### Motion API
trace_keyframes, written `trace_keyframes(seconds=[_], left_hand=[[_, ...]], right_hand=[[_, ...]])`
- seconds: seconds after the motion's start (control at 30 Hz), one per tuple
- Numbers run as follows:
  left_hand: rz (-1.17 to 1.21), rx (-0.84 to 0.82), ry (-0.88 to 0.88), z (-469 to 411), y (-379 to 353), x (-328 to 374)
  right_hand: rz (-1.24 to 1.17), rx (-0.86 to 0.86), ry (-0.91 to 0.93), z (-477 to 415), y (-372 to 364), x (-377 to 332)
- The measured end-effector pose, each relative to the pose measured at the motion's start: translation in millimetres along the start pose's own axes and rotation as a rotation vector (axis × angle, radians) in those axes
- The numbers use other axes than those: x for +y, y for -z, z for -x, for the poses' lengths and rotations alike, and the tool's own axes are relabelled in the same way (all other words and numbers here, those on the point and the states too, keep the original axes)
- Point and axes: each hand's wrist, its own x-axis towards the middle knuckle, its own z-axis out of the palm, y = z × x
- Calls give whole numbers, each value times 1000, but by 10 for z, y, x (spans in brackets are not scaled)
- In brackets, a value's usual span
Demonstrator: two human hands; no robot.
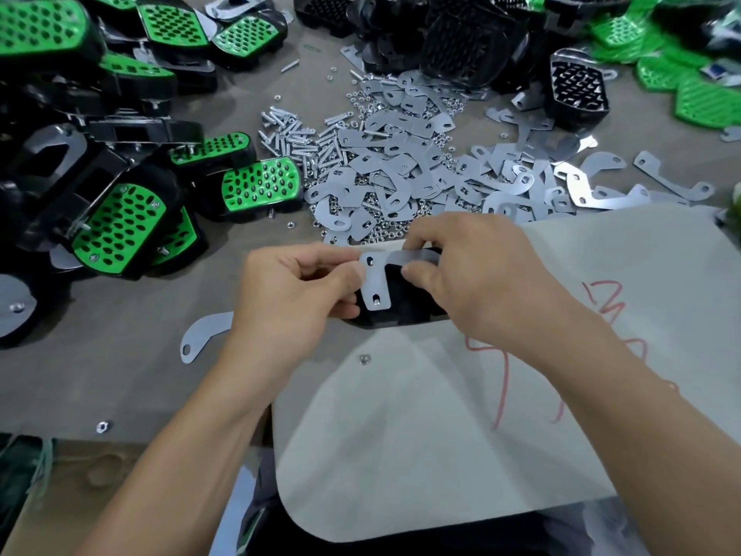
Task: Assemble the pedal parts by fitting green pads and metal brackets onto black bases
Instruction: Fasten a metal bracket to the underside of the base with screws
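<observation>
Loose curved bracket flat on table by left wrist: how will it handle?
The curved bracket looks like thin sheet metal: probably stiff and light. It lies flush on the table, so likely awkward to pinch, may slide first. Flat, so unlikely to roll.

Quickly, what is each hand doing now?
Left hand: holds the metal bracket against the black base.
Right hand: pinches the same metal bracket.

Bright, even light from above washes the counter (120, 375), leaving only faint, soft-edged shadows, while the heap of metal brackets (401, 166) throws back pale glare. The wide-angle lens bows the frame edges, and the green pads (697, 98) at far right and the near bottom corners are smeared out of focus.
</observation>
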Motion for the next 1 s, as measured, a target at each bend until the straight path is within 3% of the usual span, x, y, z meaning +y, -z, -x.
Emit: trace_keyframes(seconds=[0.1, 0.17, 0.27, 0.63, 0.73, 1.0], left_hand=[[-28, -171, -27, 26, 117, -16], [-181, -230, -110, 43, 136, -35], [-339, -211, -167, 68, 82, -35], [-258, -155, -87, -10, 17, -9], [-341, -132, -94, -22, -5, -7], [-304, -251, -114, -116, 92, -41]], right_hand=[[-9, 11, -2, 23, 2, 34], [-4, 26, 13, 58, -18, 25], [58, 42, 51, 99, -49, 6], [98, 16, 51, 131, 2, -52], [141, -19, 29, 116, 43, -95], [265, -65, 27, 115, 56, -184]])
